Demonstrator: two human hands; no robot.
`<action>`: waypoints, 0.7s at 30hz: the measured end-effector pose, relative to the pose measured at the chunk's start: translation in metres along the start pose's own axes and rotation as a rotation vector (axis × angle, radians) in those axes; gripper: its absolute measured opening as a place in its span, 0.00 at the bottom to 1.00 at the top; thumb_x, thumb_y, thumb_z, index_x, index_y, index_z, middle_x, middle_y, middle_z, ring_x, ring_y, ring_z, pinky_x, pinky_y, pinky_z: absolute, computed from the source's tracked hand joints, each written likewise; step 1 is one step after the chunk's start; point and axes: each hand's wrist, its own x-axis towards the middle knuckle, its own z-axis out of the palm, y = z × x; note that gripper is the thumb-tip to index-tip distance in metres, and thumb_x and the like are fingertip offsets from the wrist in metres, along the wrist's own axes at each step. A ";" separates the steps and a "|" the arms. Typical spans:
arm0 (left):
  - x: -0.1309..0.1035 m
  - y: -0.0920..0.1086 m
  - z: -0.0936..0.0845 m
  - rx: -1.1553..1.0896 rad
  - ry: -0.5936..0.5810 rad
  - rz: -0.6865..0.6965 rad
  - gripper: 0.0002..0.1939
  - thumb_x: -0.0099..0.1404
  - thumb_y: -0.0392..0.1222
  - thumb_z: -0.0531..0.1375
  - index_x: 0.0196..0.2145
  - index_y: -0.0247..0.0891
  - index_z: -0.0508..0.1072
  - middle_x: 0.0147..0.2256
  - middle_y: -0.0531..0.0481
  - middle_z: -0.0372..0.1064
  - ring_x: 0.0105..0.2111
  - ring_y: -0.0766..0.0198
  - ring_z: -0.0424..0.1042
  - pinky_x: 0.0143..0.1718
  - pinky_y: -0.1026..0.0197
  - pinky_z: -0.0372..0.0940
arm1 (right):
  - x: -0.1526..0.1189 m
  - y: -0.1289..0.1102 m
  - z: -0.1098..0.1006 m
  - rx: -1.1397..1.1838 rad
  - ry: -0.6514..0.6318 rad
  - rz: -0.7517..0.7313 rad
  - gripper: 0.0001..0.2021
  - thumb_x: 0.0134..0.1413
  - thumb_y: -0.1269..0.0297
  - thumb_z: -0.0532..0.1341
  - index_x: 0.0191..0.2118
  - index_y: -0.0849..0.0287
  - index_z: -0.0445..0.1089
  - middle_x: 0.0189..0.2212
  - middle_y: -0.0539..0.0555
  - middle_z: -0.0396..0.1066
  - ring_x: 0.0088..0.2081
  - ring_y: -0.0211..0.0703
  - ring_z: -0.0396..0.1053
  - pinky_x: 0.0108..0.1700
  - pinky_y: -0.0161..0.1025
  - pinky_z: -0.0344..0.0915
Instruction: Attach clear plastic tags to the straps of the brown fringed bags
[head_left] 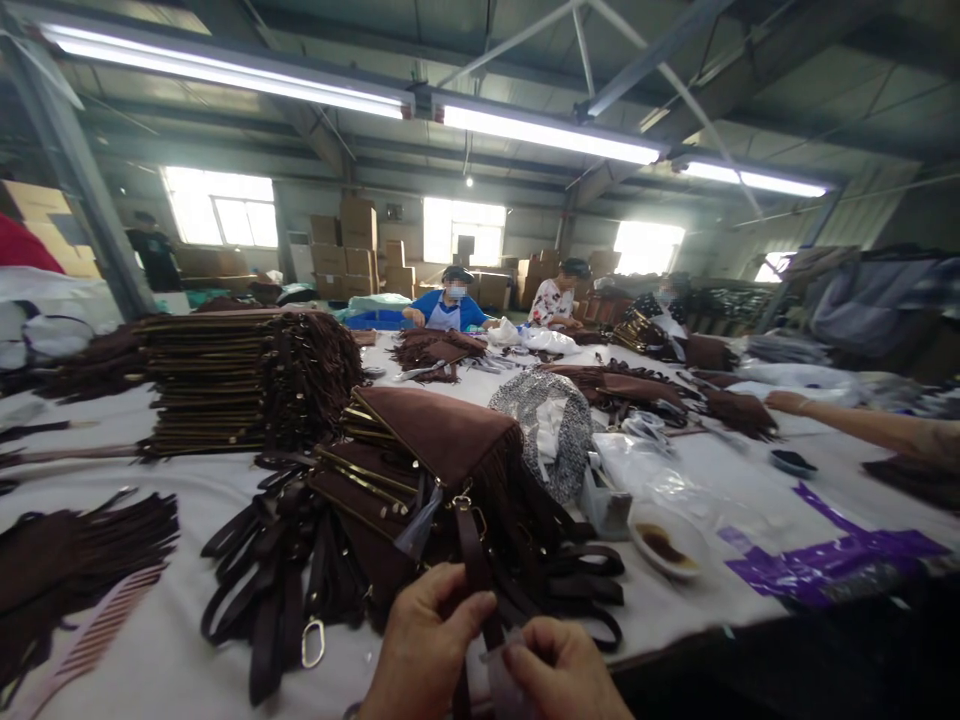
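While people (448, 308) work across the table (225, 490), the left hand (424, 640) has a dark brown strap (471, 540) pinched between thumb and fingers, right in front of the heaped fringed bags (442, 430). And look, the right hand (566, 670) is just beside it, gripping a piece of clear plastic (510, 688) close to the strap! Up top, the strap meets a gold clip (463, 501). Over left lies a pink comb (97, 635); off right, a white bowl (694, 568) sits near purple plastic (825, 562).
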 end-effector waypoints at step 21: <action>-0.002 -0.001 0.003 0.174 0.087 0.071 0.10 0.58 0.47 0.61 0.34 0.40 0.79 0.32 0.48 0.75 0.35 0.56 0.73 0.37 0.60 0.67 | 0.008 0.020 0.005 0.216 -0.043 0.021 0.14 0.44 0.56 0.65 0.25 0.65 0.72 0.20 0.51 0.69 0.24 0.37 0.63 0.27 0.32 0.58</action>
